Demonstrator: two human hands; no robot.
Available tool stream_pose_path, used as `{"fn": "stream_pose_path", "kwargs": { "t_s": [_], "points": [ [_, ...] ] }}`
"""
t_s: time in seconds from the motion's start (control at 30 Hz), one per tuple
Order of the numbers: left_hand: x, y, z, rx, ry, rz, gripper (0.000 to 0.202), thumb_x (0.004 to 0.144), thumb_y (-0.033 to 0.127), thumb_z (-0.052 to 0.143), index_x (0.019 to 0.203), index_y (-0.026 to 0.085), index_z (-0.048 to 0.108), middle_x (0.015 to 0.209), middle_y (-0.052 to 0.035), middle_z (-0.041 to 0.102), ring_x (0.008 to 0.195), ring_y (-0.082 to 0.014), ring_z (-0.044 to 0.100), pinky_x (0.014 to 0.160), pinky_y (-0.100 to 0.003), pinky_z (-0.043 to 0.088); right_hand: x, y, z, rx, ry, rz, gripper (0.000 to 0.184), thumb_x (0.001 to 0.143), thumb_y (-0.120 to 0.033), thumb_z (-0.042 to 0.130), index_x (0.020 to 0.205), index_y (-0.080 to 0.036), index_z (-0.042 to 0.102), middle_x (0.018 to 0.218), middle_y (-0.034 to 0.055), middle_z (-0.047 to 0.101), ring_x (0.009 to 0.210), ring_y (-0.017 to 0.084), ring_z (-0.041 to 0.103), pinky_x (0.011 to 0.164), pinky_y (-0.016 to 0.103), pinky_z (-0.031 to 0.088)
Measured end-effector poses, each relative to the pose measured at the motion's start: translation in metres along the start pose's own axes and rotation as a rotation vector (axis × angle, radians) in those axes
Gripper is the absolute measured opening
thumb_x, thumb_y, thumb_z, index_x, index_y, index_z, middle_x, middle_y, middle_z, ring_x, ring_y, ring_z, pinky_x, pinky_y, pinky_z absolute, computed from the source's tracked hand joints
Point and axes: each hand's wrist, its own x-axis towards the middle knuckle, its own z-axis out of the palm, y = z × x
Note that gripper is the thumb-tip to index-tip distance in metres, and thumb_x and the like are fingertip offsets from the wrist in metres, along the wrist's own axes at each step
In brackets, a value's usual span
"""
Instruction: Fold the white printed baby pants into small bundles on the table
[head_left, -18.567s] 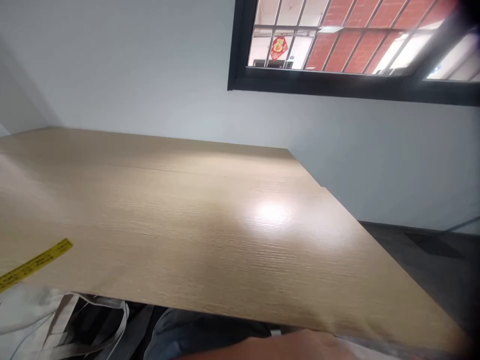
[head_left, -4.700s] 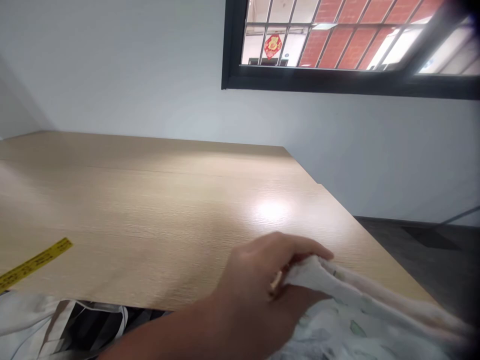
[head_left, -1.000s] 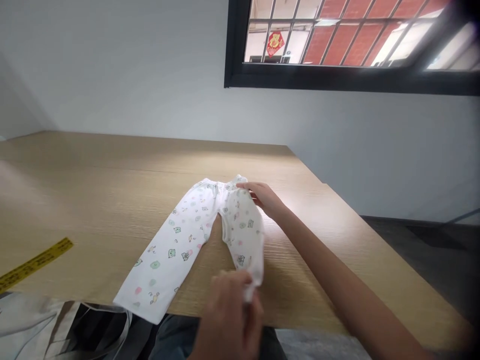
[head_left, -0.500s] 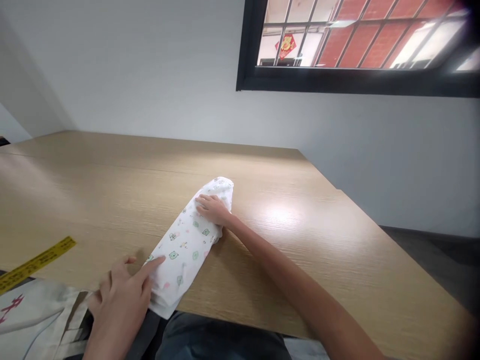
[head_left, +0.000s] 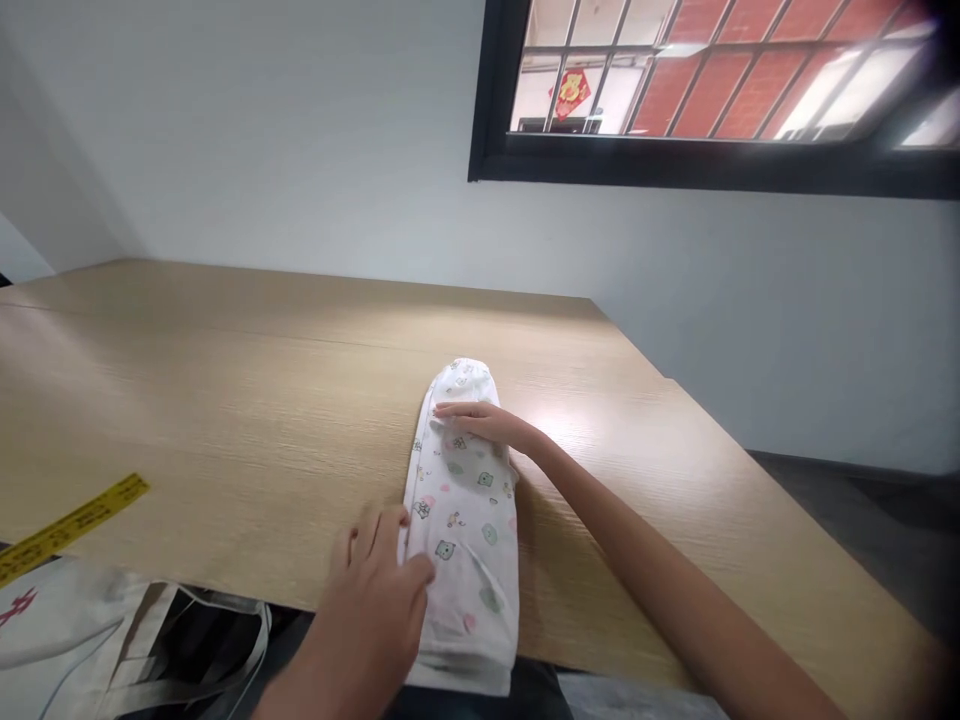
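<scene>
Laying our right hand [head_left: 480,420] flat on 1 pair of pants [head_left: 469,530], we cannot tell whether our left hand [head_left: 375,590] pinches their edge.

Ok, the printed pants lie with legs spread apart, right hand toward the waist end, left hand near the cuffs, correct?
Legs apart is wrong: the head view shows the pants folded leg over leg. The right hand is toward the waist end, the left hand near the cuffs.

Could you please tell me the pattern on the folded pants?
White pants with small green, pink and yellowish animal prints, in the head view.
</scene>
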Motion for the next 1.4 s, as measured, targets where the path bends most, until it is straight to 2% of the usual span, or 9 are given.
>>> {"fn": "stream_pose_path", "kwargs": {
  "t_s": [0.27,0.37,0.5,0.7,0.87,1.0,1.1,1.23,1.4],
  "points": [
    [0.133,-0.022,0.023,-0.048,-0.087,0.407,0.037,0.091,0.026,0.03,0.122,0.013,0.047,0.132,-0.0113,0.043,0.123,-0.0231,0.035,0.104,-0.041,0.028,0.012,0.003,0.017,-0.248,0.186,0.169,0.049,0.093,-0.025,0.02,0.138,-0.007,0.026,0.144,0.0139,0.02,0.132,0.027,0.015,0.107,0.046,0.019],
    [0.117,-0.016,0.034,-0.047,-0.126,0.451,0.048,0.092,0.038,0.029,0.133,0.014,0.034,0.142,-0.0125,0.03,0.131,-0.0289,0.023,0.105,-0.05,0.021,0.031,0.017,0.016,-0.387,0.198,0.199,0.052,0.092,-0.025,0.025,0.139,-0.004,0.021,0.145,0.0149,0.015,0.133,0.029,0.006,0.107,0.049,0.008],
    [0.051,-0.007,0.025,-0.055,-0.231,0.588,0.055,0.092,0.044,0.027,0.14,0.018,0.02,0.146,-0.0068,0.02,0.135,-0.0283,0.012,0.108,-0.05,0.014,0.053,0.027,0.013,-0.494,0.167,0.209,0.053,0.092,-0.03,0.024,0.139,-0.006,0.023,0.145,0.0123,0.016,0.133,0.025,0.011,0.108,0.045,0.007],
    [-0.006,-0.018,0.009,-0.032,-0.321,0.724,0.063,0.089,0.051,0.033,0.141,0.02,0.016,0.146,-0.0003,0.019,0.133,-0.0254,0.019,0.108,-0.046,0.019,0.057,0.021,0.018,-0.567,0.18,0.231,0.053,0.093,-0.03,0.016,0.141,-0.008,0.016,0.147,0.0078,0.011,0.134,0.022,0.008,0.108,0.042,0.004],
    [-0.011,-0.031,0.02,0.032,-0.167,0.769,0.048,0.091,0.016,0.034,0.138,0.022,0.025,0.142,0.0049,0.028,0.13,-0.0174,0.029,0.108,-0.038,0.024,0.052,0.018,0.021,-0.584,0.183,0.241,0.053,0.093,-0.03,0.015,0.141,-0.008,0.016,0.147,0.0077,0.011,0.134,0.021,0.007,0.109,0.041,0.003],
    [-0.007,-0.033,0.022,0.011,-0.053,0.794,0.04,0.093,0.014,0.028,0.132,0.022,0.035,0.136,0.0051,0.04,0.125,-0.0145,0.037,0.106,-0.033,0.029,0.055,0.017,0.009,-0.542,0.127,0.21,0.053,0.093,-0.029,0.019,0.141,-0.007,0.014,0.147,0.0095,0.009,0.134,0.023,0.005,0.109,0.043,0.004],
    [-0.004,-0.031,0.019,-0.094,0.048,0.791,0.034,0.093,0.014,0.03,0.123,0.02,0.045,0.126,0.0033,0.053,0.117,-0.0132,0.047,0.102,-0.029,0.035,0.047,0.006,-0.01,-0.466,-0.007,0.185,0.051,0.091,-0.031,0.029,0.138,-0.011,0.028,0.143,0.0101,0.026,0.13,0.024,0.025,0.105,0.04,0.024],
    [0.002,-0.032,0.011,-0.219,0.159,0.731,0.024,0.092,0.015,0.033,0.105,0.017,0.054,0.095,-0.0028,0.066,0.087,-0.0126,0.06,0.078,-0.022,0.048,0.0,-0.036,-0.022,-0.343,-0.224,0.19,0.054,0.087,-0.053,0.035,0.129,-0.02,0.044,0.129,0.0062,0.049,0.111,0.025,0.05,0.086,0.037,0.045],
    [0.018,-0.039,0.003,-0.094,0.209,0.64,0.019,0.091,0.016,0.034,0.095,0.016,0.053,0.074,-0.0034,0.06,0.064,-0.0143,0.054,0.056,-0.023,0.044,-0.08,-0.102,0.014,-0.294,-0.339,0.097,0.071,0.062,-0.07,0.059,0.112,-0.02,0.057,0.099,0.008,0.065,0.087,0.029,0.059,0.07,0.038,0.047]
  ]
}}
